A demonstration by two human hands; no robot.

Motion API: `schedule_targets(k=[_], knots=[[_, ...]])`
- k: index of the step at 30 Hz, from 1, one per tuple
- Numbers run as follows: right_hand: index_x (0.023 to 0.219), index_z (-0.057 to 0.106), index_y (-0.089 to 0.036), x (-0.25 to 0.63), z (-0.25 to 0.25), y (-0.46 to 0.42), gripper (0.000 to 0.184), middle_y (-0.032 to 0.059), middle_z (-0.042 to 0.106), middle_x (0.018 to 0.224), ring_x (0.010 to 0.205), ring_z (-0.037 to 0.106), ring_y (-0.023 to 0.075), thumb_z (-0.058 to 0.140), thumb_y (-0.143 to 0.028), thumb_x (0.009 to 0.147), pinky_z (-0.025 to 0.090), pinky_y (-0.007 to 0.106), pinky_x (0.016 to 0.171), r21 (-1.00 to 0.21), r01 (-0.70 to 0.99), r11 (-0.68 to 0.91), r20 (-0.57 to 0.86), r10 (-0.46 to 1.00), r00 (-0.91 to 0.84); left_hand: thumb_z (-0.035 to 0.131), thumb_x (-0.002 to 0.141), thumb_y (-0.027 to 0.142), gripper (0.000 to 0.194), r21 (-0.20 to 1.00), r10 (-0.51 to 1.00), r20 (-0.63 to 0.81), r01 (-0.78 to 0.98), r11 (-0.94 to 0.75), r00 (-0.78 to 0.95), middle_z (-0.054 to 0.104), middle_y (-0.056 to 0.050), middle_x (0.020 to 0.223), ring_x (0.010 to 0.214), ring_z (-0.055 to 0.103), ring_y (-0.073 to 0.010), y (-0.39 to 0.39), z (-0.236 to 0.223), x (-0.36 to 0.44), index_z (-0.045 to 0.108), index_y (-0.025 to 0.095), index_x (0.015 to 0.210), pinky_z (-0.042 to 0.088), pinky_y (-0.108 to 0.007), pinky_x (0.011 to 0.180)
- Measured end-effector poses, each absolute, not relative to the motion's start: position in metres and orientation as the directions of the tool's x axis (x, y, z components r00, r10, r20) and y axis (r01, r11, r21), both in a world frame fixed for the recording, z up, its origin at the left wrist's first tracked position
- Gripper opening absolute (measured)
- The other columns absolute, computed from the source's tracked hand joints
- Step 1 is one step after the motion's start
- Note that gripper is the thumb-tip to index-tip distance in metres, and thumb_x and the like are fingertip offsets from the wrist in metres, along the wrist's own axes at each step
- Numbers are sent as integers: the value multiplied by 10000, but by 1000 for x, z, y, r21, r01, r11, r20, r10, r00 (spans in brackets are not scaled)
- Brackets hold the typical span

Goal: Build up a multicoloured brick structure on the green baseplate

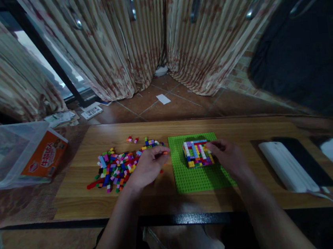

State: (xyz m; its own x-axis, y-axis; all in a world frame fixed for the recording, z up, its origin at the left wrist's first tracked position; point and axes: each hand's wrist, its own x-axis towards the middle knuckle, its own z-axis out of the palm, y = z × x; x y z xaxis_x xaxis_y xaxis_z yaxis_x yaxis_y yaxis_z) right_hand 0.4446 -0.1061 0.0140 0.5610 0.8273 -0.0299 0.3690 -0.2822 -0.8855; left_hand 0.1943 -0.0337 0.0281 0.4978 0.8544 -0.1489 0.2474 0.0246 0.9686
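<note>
Pinched between the fingertips of my left hand (151,163) is a small orange toy brick (165,152), held just left of the green baseplate (190,183). A low rectangular block of multicoloured toy bricks (198,155) sits on the baseplate, its top made of mixed colours. My right hand (227,155) grips the block's right side near the far corner; its fingers hide part of that edge. A pile of loose toy bricks (116,167) spreads over the table left of the baseplate, partly behind my left hand.
The wooden table (81,196) also bears a white power-bank-like device (288,167) with a cord, beside a dark flat object (307,161). A clear plastic bin (4,137) with an orange box (44,155) stands at left. Patterned curtains (110,43) hang beyond.
</note>
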Motion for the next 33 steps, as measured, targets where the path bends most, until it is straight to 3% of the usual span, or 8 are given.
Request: schedule_targets(k=[4, 8, 13, 16, 20, 22, 25, 33], knots=[[757, 672, -169, 445, 20, -107, 402, 56, 698, 711, 551, 609, 152, 652, -569, 729, 487, 272, 501, -951, 209, -229, -27, 732, 681, 609, 801, 311, 253, 966, 845, -168, 256, 37, 508, 673, -25, 816, 725, 573, -135, -35, 26, 195, 705, 153, 974, 438, -258, 681], [758, 672, -181, 439, 28, -108, 344, 32, 671, 655, 529, 589, 144, 650, -525, 757, 462, 256, 489, -927, 320, -195, 95, 703, 705, 602, 802, 285, 247, 971, 860, -131, 239, 10, 494, 689, -33, 866, 761, 589, -136, -31, 28, 189, 715, 155, 979, 448, -253, 712], [834, 680, -193, 420, 32, -115, 274, 26, 676, 702, 622, 625, 169, 615, -460, 826, 496, 284, 587, -858, 499, -122, 277, 708, 650, 586, 809, 250, 249, 957, 913, -80, 287, -42, 401, 697, -25, 856, 753, 595, -141, -21, 37, 171, 719, 146, 992, 457, -253, 720], [874, 678, -208, 393, 31, -121, 221, 39, 706, 824, 720, 658, 184, 593, -413, 873, 524, 308, 668, -822, 569, 9, 363, 778, 513, 554, 819, 220, 229, 901, 929, -8, 406, -154, 370, 695, -16, 813, 737, 598, -151, -19, 38, 163, 733, 155, 947, 451, -255, 714], [917, 666, -236, 351, 24, -125, 123, 34, 705, 898, 837, 668, 180, 548, -270, 919, 528, 309, 763, -692, 671, 267, 448, 888, 109, 502, 848, 204, 257, 784, 902, 0, 560, -269, 433, 709, -25, 809, 708, 612, -165, -22, 36, 162, 744, 183, 931, 453, -274, 730], [963, 656, -234, 335, 19, -123, 164, 42, 697, 914, 860, 667, 178, 494, -214, 938, 530, 306, 773, -669, 673, 315, 433, 901, 8, 498, 845, 182, 268, 735, 885, 0, 601, -316, 465, 729, -42, 889, 783, 640, -183, -24, 35, 164, 745, 200, 945, 454, -282, 776], [1020, 649, -217, 324, 11, -114, 229, 69, 687, 964, 910, 661, 195, 440, -168, 941, 532, 328, 808, -655, 696, 293, 412, 911, 5, 499, 827, 148, 279, 692, 854, 11, 612, -382, 521, 735, -52, 962, 871, 653, -197, -26, 36, 165, 743, 213, 946, 452, -279, 809], [1106, 636, -172, 319, -2, -95, 309, 110, 663, 1059, 973, 640, 225, 416, -121, 895, 530, 381, 865, -601, 777, 187, 365, 929, 59, 480, 792, 98, 275, 621, 819, -5, 644, -447, 573, 719, -33, 873, 770, 637, -170, -28, 40, 159, 717, 197, 891, 444, -253, 726]])
